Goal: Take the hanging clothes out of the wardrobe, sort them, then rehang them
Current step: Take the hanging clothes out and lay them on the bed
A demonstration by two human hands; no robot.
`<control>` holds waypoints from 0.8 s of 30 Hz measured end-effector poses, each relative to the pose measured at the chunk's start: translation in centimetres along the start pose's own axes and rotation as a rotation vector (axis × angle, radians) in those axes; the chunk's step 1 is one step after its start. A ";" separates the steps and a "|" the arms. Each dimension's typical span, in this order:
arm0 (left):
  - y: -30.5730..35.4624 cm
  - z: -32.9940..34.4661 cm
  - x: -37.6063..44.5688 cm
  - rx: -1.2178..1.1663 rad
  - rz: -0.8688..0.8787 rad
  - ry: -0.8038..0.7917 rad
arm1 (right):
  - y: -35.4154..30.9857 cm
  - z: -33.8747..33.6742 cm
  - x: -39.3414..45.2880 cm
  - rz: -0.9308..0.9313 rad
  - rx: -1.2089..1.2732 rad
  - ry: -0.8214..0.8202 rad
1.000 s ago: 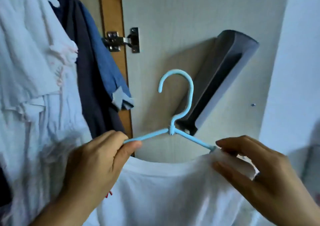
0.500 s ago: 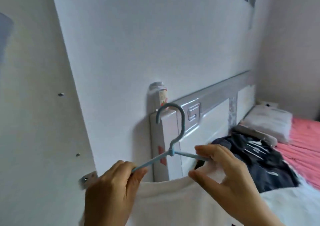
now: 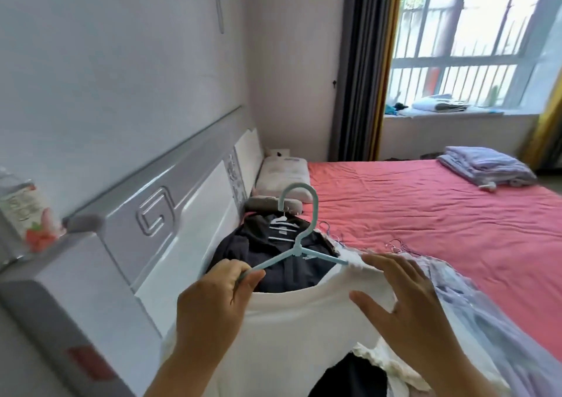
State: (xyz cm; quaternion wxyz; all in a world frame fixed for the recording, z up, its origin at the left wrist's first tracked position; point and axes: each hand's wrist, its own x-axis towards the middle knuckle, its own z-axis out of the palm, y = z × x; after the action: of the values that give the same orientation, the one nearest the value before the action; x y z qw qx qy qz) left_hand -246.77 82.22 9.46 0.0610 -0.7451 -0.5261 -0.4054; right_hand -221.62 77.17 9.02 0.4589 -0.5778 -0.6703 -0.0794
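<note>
Hanger (image 3: pixel 299 241): centre of view, hook toward 12 o'clock, held above the bed (image 3: pixel 441 214).
Left hand (image 3: pixel 213 308): at 7 o'clock of the hanger, on its left arm.
Right hand (image 3: pixel 407 311): at 4 o'clock, on the shirt (image 3: pixel 292 329) hanging from the hanger.
Jacket (image 3: pixel 273 256): behind the hanger, on the bed beside the headboard (image 3: pixel 158 220).
Pillow (image 3: pixel 282 177): 12 o'clock of the jacket.
Folded bedding (image 3: pixel 486 165): 2 o'clock, far side of the bed.
Window (image 3: pixel 468 37): 1 o'clock, behind the bed.
</note>
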 end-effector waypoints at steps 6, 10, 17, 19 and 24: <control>2.7 8.9 7.1 -0.171 0.130 -0.123 | 7.5 -0.2 0.5 0.160 -0.141 0.068; 5.7 16.0 12.1 -0.228 0.211 -0.145 | 13.2 -0.4 3.7 0.175 -0.215 0.137; 10.6 31.4 21.3 -0.302 0.251 -0.244 | 27.7 2.6 11.5 0.269 -0.151 0.123; 11.2 35.9 23.3 -0.341 0.247 -0.282 | 32.3 4.4 13.4 0.291 -0.142 0.097; 11.2 46.0 24.8 -0.232 0.153 -0.396 | 44.7 11.4 15.1 0.413 -0.142 -0.079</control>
State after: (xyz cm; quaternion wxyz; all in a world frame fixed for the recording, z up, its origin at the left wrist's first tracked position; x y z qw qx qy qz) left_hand -209.65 119.36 -0.74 -0.0986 -0.8498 -0.4197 -0.3033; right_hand -188.34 109.32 -5.72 0.3969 -0.7363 -0.5479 -0.0079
